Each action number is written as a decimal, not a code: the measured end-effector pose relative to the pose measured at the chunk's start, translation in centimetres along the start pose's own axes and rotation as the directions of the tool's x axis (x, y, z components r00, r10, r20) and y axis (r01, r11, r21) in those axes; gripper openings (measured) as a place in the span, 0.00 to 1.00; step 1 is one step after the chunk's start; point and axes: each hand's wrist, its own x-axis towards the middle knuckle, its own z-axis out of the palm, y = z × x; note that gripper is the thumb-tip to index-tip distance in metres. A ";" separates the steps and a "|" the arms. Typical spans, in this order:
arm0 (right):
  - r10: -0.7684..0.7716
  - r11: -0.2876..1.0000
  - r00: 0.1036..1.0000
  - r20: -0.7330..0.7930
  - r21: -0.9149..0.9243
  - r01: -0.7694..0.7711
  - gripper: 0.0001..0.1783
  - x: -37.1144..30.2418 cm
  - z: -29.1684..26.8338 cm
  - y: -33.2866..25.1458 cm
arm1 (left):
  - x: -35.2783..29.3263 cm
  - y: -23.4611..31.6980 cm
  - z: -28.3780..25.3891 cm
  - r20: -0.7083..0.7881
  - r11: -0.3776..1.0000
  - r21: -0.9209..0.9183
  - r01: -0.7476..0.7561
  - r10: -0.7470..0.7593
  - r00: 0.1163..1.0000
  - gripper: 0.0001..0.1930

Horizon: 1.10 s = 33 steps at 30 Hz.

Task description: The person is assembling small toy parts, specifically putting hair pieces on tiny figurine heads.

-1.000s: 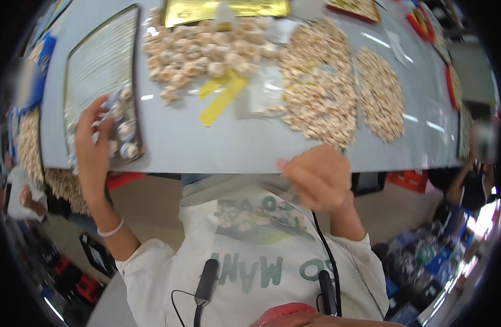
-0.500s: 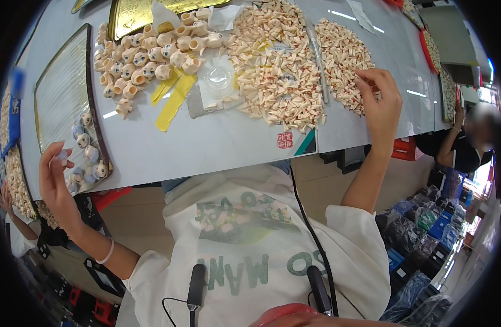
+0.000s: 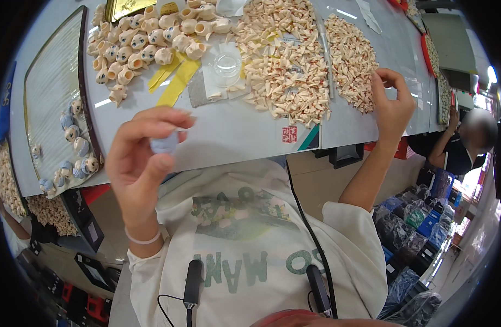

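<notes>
My left hand (image 3: 136,152) is raised over the table's near edge, thumb and fingers closed on a small doll head (image 3: 164,144) whose rounded pale blue side shows. Its face is hidden. At the right, my right hand (image 3: 393,103) is at the edge of the smaller pile of small pointed beige pieces (image 3: 351,62), some with red marks. Its thumb and index finger are pinched together; whatever is between them is too small to make out. Several similar doll heads with pale blue parts (image 3: 81,146) lie along the near side of the lined tray (image 3: 51,92) at the left.
Hollow beige doll heads (image 3: 131,49) crowd the far left of the table. A larger pile of pointed pieces (image 3: 283,65) lies in the middle, beside a clear round dish (image 3: 225,70) and yellow tape strips (image 3: 177,82). A long rod (image 3: 326,60) separates the piles. A co-worker (image 3: 468,141) sits at right.
My left hand has come from the tray toward the middle, carrying the doll head. My right hand has shifted slightly right and stays by the smaller pile. The view has moved a little.
</notes>
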 end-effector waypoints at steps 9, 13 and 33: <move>0.190 0.887 0.977 -0.094 0.444 -0.129 0.07 -1.2 -0.1 -1.6 | 0.6 -1.9 0.3 -0.003 0.940 -0.314 0.136 -0.144 0.990 0.17; 0.165 0.741 0.977 -0.133 0.671 -0.034 0.09 -1.7 0.0 -1.9 | 0.9 -2.4 0.0 0.036 0.942 -0.319 0.107 -0.101 0.994 0.16; -0.220 0.440 0.931 0.292 0.881 -0.173 0.10 0.8 1.4 -7.0 | 1.3 -2.2 0.2 0.124 0.906 -0.394 0.156 -0.115 0.986 0.16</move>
